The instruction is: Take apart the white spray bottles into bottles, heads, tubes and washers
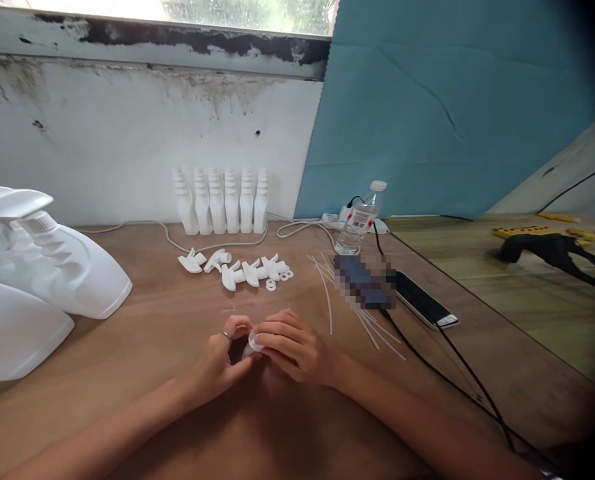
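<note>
My left hand (231,357), with a ring on one finger, is closed around a small white plastic part with a round rim (252,343). My right hand (295,347) has its fingertips pressed together at the rim of the same part, and they hide some of it. Just beyond the hands lie several white spray trigger heads (251,273) on the brown table (177,333). A few flat white washers (271,285) are beside the rightmost heads.
Several white spray bottles (231,203) stand along the wall. Large white bottles (87,273) are at the left. Thin white tubes (370,330) lie on the right, near a water bottle (358,227), a pixelated object (362,280), a phone (422,299) and black cables (437,373).
</note>
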`<state>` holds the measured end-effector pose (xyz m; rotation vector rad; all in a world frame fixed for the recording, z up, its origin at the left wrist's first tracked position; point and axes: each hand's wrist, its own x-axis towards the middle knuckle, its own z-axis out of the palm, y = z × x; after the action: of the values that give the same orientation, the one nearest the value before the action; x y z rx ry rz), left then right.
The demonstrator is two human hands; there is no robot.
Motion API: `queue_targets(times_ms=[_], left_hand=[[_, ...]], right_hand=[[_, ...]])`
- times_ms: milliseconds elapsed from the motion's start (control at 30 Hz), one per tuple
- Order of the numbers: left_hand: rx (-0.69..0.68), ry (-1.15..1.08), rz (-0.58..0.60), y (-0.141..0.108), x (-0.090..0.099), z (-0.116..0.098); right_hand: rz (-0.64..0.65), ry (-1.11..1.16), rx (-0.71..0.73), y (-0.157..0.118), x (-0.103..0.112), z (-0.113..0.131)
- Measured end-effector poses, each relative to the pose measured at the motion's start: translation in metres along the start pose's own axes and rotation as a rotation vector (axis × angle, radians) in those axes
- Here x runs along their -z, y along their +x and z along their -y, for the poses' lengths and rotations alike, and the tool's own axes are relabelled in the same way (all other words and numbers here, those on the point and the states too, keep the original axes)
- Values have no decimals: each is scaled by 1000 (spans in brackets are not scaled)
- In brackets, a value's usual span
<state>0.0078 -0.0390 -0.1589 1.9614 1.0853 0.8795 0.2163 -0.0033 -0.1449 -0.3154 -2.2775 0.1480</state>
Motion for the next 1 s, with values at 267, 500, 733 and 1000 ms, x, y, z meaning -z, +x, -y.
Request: queue_targets(times_ms=[267,500,733,1000], left_hand=[[-233,174,65,0,4,1],[-312,201,28,2,3,-1],[-295,245,-1,-1,2,6],[-338,365,53,2,5,-1]], right_hand=[[83,-139,-66,2,6,2],[158,-289,-98,3,2,14],[172,-90,-185,5,1,20],[-45,-228,-592,1,35,-18]])
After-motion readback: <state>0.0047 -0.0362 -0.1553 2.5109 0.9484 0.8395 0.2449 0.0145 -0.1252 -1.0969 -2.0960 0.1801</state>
